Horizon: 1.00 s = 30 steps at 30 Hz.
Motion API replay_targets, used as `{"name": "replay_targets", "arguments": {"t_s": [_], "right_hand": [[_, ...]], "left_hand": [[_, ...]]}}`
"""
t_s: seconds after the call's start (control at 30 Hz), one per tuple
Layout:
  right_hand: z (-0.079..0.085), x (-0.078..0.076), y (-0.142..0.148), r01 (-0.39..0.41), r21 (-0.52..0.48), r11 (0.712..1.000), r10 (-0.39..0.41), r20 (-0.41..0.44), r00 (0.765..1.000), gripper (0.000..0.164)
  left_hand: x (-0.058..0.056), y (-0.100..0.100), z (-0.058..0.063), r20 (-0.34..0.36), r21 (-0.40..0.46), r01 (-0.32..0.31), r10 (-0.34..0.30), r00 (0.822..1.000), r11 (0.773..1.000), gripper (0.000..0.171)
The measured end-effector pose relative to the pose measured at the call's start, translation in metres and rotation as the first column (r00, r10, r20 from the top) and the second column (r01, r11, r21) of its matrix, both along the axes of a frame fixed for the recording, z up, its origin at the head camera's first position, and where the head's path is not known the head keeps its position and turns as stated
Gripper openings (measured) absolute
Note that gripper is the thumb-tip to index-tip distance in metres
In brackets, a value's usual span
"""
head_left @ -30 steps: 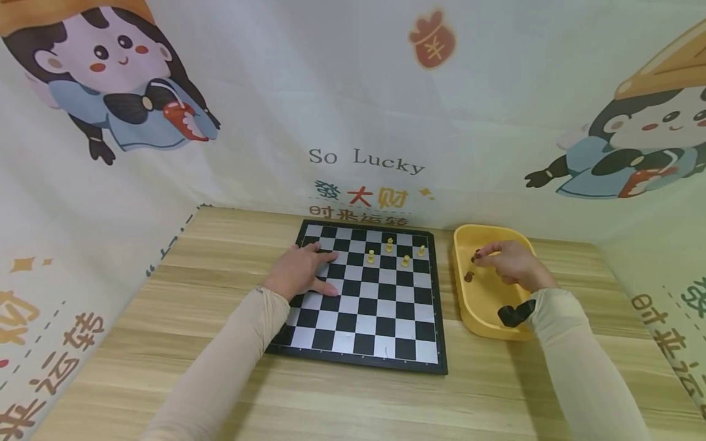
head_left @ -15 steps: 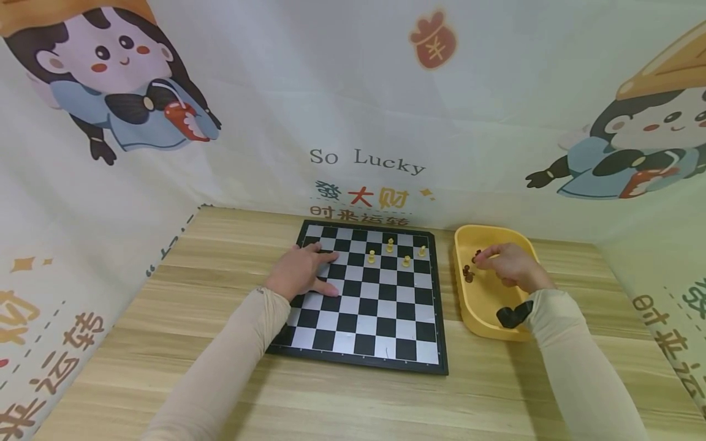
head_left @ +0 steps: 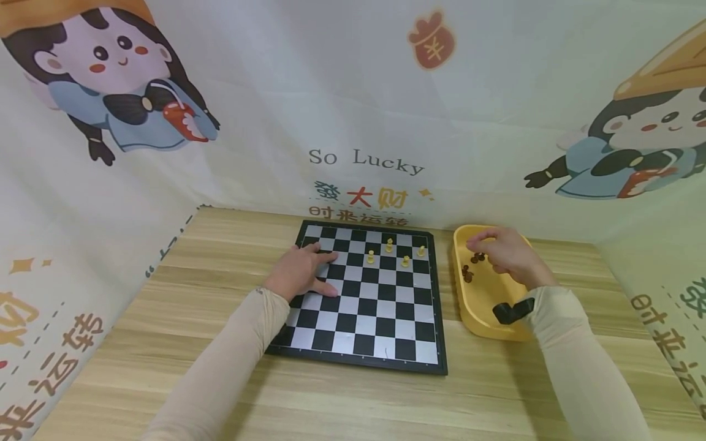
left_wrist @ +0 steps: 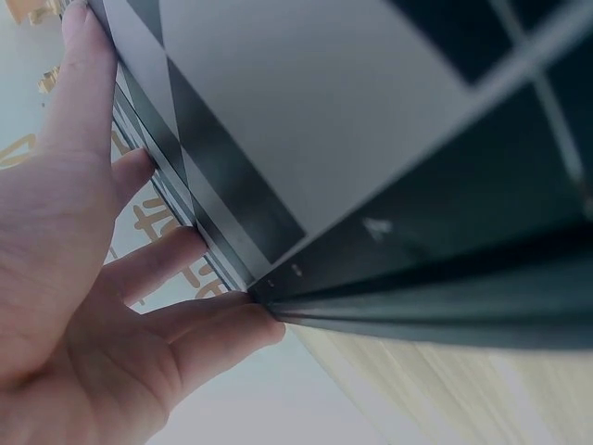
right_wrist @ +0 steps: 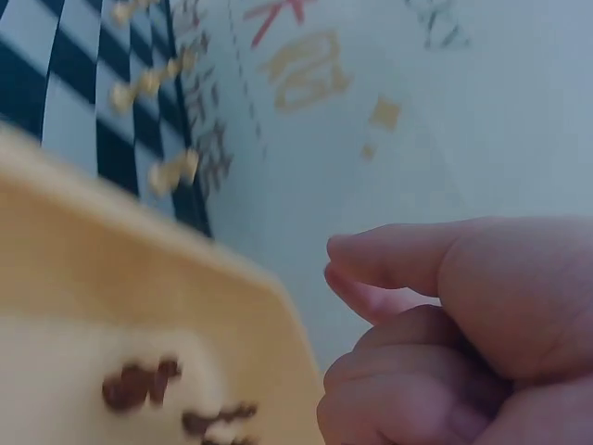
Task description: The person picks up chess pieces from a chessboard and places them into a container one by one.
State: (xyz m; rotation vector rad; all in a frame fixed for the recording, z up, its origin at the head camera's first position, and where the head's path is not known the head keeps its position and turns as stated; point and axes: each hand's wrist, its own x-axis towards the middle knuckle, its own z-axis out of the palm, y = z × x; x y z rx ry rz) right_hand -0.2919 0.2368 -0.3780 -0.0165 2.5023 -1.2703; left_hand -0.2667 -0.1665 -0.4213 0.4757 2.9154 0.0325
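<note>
My left hand (head_left: 298, 269) rests with spread fingers on the left side of a black-and-white chessboard (head_left: 364, 306). In the left wrist view, the fingertips (left_wrist: 259, 320) reach to the board's dark edge. Over the yellow tray (head_left: 466, 312), my right hand (head_left: 510, 254) has its thumb and index tips close together and the other fingers curled. Nothing shows between those tips in the right wrist view. Small dark brown chess pieces (head_left: 467, 274) lie on the tray floor, some (head_left: 478, 258) just below the right hand.
Several pale yellow chess pieces, among them a pawn (head_left: 371, 257), stand on the far right part of the board. A black wrist camera (head_left: 513, 312) overlaps the tray's near end. Behind the wooden table (head_left: 353, 404) hangs a printed cloth (head_left: 265, 122).
My right hand has let go of dark chess pieces in the tray and lifted away toward its far side. More dark pieces now show there. My left hand has stayed put.
</note>
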Motion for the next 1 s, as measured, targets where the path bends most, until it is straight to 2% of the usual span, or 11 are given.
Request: {"name": "replay_targets", "arguments": {"t_s": [0.17, 0.33, 0.6, 0.73, 0.83, 1.0], "right_hand": [[0.012, 0.005, -0.025, 0.022, -0.062, 0.998, -0.022, 0.001, 1.000, 0.042], [0.014, 0.004, -0.055, 0.059, -0.135, 0.989, -0.058, 0.011, 0.998, 0.042], [-0.002, 0.005, -0.090, 0.114, -0.124, 0.986, -0.121, -0.054, 0.991, 0.034], [-0.011, 0.006, -0.101, 0.134, -0.151, 0.979, -0.142, -0.039, 0.989, 0.032], [-0.017, 0.008, -0.110, 0.170, -0.214, 0.962, -0.176, -0.008, 0.984, 0.034], [-0.030, 0.013, -0.124, 0.261, -0.313, 0.913, -0.272, 0.008, 0.962, 0.038]], "left_hand": [[0.000, 0.000, 0.000, -0.009, -0.005, 0.007, -0.007, 1.000, 1.000, 0.093], [0.000, 0.000, 0.001, -0.009, -0.011, 0.002, -0.002, 1.000, 1.000, 0.093], [0.001, 0.001, 0.000, -0.029, -0.017, 0.016, -0.017, 0.999, 1.000, 0.094], [0.001, 0.001, -0.001, -0.037, -0.014, 0.018, -0.018, 0.999, 1.000, 0.093], [0.002, 0.001, 0.000, -0.035, -0.017, 0.012, -0.013, 0.999, 1.000, 0.093], [0.002, -0.001, 0.001, -0.038, -0.029, 0.015, -0.016, 0.999, 0.999, 0.094]]}}
